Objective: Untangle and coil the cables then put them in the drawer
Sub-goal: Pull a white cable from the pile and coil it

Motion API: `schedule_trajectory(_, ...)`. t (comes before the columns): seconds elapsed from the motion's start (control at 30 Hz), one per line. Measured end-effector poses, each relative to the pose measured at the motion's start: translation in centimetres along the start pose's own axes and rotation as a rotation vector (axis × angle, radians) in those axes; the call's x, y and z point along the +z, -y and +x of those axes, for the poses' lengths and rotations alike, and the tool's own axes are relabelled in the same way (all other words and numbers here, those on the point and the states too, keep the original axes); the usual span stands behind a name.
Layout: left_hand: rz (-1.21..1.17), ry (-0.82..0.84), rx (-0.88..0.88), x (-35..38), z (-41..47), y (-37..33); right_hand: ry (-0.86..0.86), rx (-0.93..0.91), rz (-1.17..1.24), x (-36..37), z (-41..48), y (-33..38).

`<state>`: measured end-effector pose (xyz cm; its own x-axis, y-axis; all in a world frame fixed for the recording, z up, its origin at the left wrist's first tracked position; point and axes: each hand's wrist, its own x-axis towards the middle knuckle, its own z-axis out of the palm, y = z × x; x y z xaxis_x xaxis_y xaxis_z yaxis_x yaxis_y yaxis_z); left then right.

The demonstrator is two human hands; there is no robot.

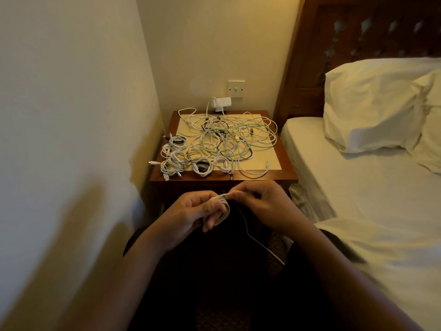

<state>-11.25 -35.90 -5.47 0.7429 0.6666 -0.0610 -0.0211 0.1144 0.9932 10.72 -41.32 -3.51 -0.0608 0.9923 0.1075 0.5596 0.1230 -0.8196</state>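
A white cable (223,206) is wound in loops around the fingers (210,218) of the left hand (191,213), its loose tail hanging down toward the near right. The right hand (260,204) pinches the strand at the top of the coil. Beyond, on the desk (286,163), finished coils (181,158) sit at the left, beside a tangled heap of cables (233,137) on a paper mat (269,158). A bed (358,177) lies to the right.

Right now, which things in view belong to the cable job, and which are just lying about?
Job:
white cable coiled between left hand and right hand
tangled cables
coiled cables
nightstand

Not part of it:
pillow
bed
wall switch
plugged-in charger
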Motion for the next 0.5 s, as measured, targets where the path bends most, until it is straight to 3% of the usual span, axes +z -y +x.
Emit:
schedule_trajectory(0.23, -0.412, -0.099, -0.044, 0.9, 0.8, 0.8, -0.100, 0.052, 0.096, 3.2, -1.9, -0.5)
schedule_trajectory(0.37, -0.423, -0.114, -0.062, 1.4, 0.9, 0.9, -0.127, 0.040, 0.042, 3.3, -2.4, -0.1)
schedule_trajectory(0.43, -0.184, -0.243, -0.059, 2.0, 0.9, 0.9, -0.144, 0.055, 0.009, 3.2, -2.4, -0.2)
schedule_trajectory(0.5, 0.281, -0.368, -0.017, 2.3, 0.8, 1.0, -0.145, 0.079, 0.017, 3.1, -2.4, -0.3)
